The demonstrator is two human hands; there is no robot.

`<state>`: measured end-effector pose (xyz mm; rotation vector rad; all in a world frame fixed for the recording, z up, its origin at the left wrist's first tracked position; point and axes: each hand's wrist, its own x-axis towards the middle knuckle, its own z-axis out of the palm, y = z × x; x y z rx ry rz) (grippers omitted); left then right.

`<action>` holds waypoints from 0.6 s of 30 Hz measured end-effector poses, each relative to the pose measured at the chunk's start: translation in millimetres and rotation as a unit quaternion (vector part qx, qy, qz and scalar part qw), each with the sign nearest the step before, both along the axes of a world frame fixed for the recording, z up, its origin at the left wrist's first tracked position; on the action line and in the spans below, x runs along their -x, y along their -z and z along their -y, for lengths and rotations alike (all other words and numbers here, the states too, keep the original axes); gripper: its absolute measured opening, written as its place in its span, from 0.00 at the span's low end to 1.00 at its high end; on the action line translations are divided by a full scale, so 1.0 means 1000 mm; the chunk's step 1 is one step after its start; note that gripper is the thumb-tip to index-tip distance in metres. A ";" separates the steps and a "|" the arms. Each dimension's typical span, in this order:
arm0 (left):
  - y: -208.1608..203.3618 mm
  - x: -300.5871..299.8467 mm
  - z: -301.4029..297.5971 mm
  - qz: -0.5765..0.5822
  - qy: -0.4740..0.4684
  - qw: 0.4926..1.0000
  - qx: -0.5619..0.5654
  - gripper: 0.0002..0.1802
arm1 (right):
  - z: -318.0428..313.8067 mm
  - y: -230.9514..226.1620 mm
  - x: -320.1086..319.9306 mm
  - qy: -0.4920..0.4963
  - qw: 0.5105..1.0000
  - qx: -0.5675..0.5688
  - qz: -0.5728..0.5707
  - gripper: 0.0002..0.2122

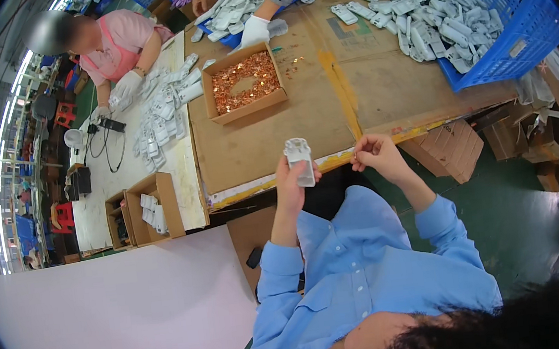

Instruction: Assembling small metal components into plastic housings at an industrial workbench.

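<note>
My left hand (288, 186) is closed round a white plastic casing (299, 153), an elongated shell with a notched top end, held upright in front of the table's near edge. To its right, my right hand (381, 155) is raised with thumb and forefinger pinched together. Whatever sits between those fingertips is too small to make out. Beyond my left hand, a cardboard box (255, 108) stands on the table, filled with small shiny copper-coloured pieces (227, 89).
A blue crate (520, 44) lies tipped at the right, white casings (425, 34) spilling out. More casings (161, 119) cover the left table, beside a small carton (171, 204). A co-worker in pink (120, 44) sits there; another person's gloved hand (255, 31) is behind the copper-filled box.
</note>
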<state>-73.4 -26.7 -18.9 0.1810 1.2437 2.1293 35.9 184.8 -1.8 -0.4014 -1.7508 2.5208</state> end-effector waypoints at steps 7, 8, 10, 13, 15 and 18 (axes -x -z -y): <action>-0.006 -0.045 -0.008 -0.001 0.058 0.997 0.052 0.16 | 0.021 0.017 -0.036 0.046 0.996 0.075 0.024 0.01; -0.005 -0.048 -0.008 0.000 0.055 0.997 0.055 0.16 | 0.024 0.017 -0.038 0.049 0.995 0.089 0.022 0.01; -0.003 -0.053 -0.006 -0.011 0.047 0.996 0.077 0.17 | 0.029 0.017 -0.041 0.049 0.993 0.105 0.021 0.01; -0.004 -0.059 -0.005 -0.015 0.053 0.995 0.081 0.18 | 0.032 0.015 -0.044 0.032 0.995 0.097 0.017 0.02; -0.006 -0.063 -0.005 -0.013 0.059 0.995 0.082 0.18 | 0.034 0.014 -0.046 0.036 0.994 0.101 0.019 0.02; -0.007 -0.068 -0.005 -0.020 0.059 0.994 0.087 0.18 | 0.035 0.013 -0.047 0.050 0.994 0.096 0.004 0.02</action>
